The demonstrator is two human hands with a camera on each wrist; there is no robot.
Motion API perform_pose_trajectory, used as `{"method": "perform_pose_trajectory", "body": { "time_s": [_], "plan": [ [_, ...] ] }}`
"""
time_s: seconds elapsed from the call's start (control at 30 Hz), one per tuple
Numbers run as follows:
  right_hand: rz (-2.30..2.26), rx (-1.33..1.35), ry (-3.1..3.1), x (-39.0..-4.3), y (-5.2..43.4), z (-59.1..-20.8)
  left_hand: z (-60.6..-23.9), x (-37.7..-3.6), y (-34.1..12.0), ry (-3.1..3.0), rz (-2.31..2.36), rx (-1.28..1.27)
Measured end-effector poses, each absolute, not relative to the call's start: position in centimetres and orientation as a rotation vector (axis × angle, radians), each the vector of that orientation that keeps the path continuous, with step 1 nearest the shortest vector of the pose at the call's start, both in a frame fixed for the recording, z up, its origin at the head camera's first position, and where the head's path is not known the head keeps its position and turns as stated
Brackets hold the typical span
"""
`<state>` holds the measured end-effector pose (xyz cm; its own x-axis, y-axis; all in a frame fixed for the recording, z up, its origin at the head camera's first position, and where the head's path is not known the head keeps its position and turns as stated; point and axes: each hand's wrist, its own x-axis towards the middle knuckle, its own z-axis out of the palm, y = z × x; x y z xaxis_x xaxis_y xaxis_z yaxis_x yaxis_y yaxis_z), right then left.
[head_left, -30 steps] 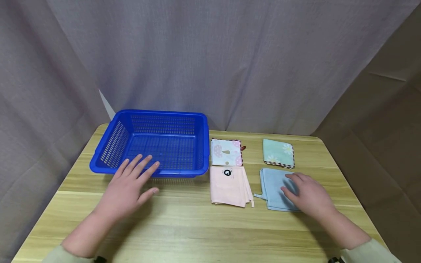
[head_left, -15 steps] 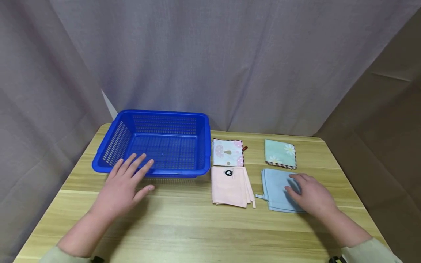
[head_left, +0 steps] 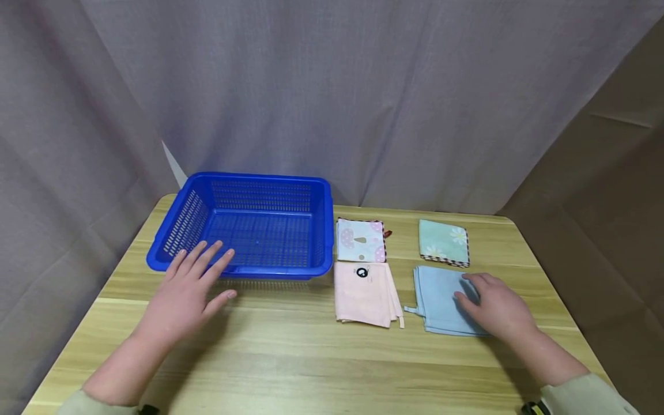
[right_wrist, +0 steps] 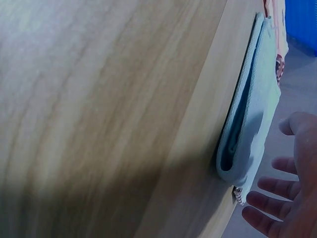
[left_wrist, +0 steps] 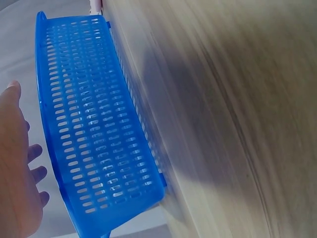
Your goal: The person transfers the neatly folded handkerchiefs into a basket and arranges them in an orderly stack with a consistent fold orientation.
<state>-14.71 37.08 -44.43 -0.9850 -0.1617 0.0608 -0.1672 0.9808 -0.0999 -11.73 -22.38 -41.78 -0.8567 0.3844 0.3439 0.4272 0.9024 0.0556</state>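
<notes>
My left hand [head_left: 191,283] is open with fingers spread, just above the table at the front left rim of the blue slotted basket [head_left: 270,270]. In the left wrist view its straight fingers [left_wrist: 22,163] lie beside the basket wall [left_wrist: 94,124] and hold nothing. My right hand [head_left: 495,308] is open over the right half of a folded light blue cloth [head_left: 436,297]. In the right wrist view its fingers [right_wrist: 290,198] sit close above the folded cloth [right_wrist: 252,124]; whether they touch it is unclear.
A folded pink cloth [head_left: 363,293] lies left of the blue one. Behind them lie a mushroom-print cloth [head_left: 360,240] and a green daisy cloth [head_left: 443,242]. The wooden table [head_left: 290,363] is backed by a grey curtain.
My left hand has slid a little to the left along the basket's front. My right hand has shifted slightly right over the blue cloth. The cloths and the basket have not moved.
</notes>
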Motion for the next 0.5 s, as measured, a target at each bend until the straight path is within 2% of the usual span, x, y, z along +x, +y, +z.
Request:
{"method": "perform_pose_trajectory", "body": {
  "time_s": [0.5],
  "plan": [
    [0.169,0.212,-3.096,-15.3,37.5,-44.7,-41.6,-11.8,-23.6,-2.766,-0.208,-0.521]
  ]
}}
